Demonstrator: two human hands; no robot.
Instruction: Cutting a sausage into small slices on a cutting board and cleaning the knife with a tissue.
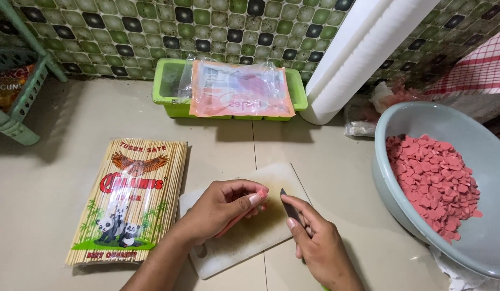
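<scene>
My left hand (220, 207) presses a pink sausage (260, 193) down on a white cutting board (277, 178); only the sausage's end shows past my fingertips. Just to its right, my right hand (317, 242) grips a small knife (288, 207), whose dark blade tip points up at the sausage's end. To the right stands a grey bowl (465, 134) holding several pink sausage slices (435, 180).
A pack of bamboo skewers (131, 199) lies left of the board. A green tray (172, 89) with a plastic packet (239, 89) on top sits by the tiled wall. A white roll (357, 54) leans at the back right. A green rack (15, 81) stands far left.
</scene>
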